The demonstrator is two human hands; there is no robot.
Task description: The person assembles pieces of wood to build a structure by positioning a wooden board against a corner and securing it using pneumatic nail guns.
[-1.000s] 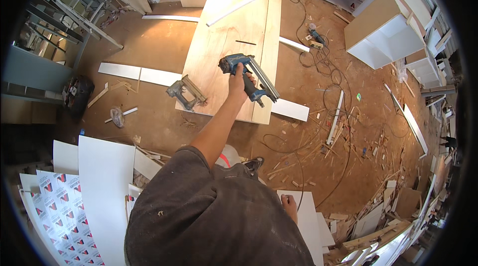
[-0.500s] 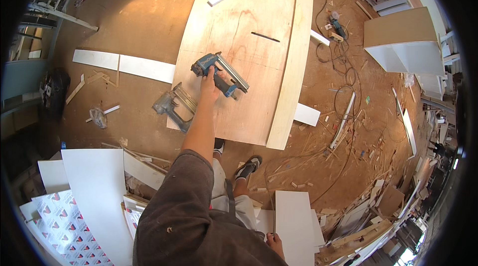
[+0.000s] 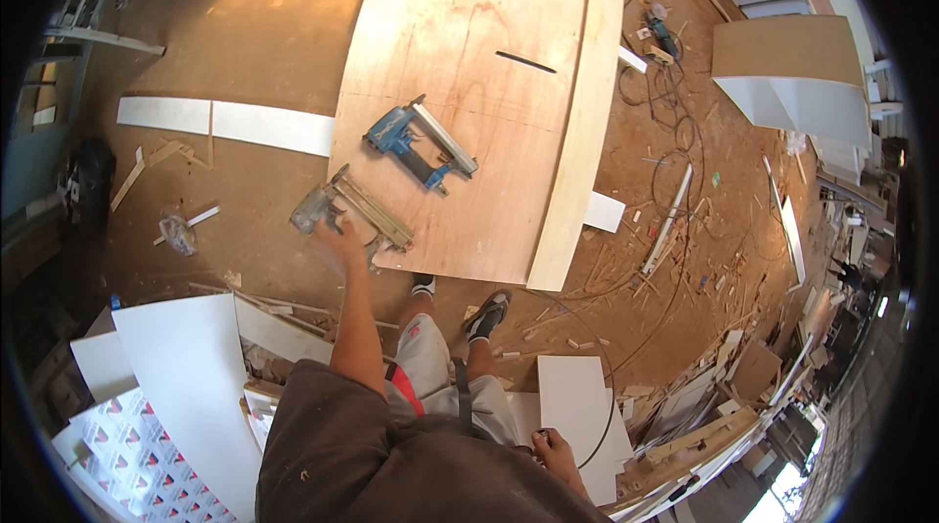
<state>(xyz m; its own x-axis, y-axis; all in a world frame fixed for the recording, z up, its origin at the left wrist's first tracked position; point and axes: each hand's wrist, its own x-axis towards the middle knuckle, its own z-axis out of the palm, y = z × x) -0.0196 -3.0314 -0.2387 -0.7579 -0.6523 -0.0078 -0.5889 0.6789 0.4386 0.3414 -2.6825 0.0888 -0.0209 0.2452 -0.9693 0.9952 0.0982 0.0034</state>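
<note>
My left hand (image 3: 335, 241), slightly blurred, has its fingers round the worn grey nail gun (image 3: 377, 220) at the lower-left corner of a pale plywood sheet (image 3: 460, 200). Just above it lies a blue nail gun (image 3: 391, 136), untouched, with a silver magazine. Low in the view, my right hand (image 3: 553, 450) is closed round the end of a thin dark hose (image 3: 597, 440), beside a white board (image 3: 577, 386). A narrow plywood strip (image 3: 567, 181) runs along the sheet's right edge.
White strips (image 3: 274, 130) stick out from under the sheet. A corded power tool (image 3: 660, 34), tangled cords and offcuts lie rightward on the littered floor (image 3: 704, 259). Cabinet boxes (image 3: 782, 48) stand at upper right, white panels (image 3: 176, 396) at lower left. My feet (image 3: 484, 318) are below the sheet.
The blue nail gun, earlier in my left hand, has been let go on the plywood. My left hand has moved down-left onto the grey nail gun.
</note>
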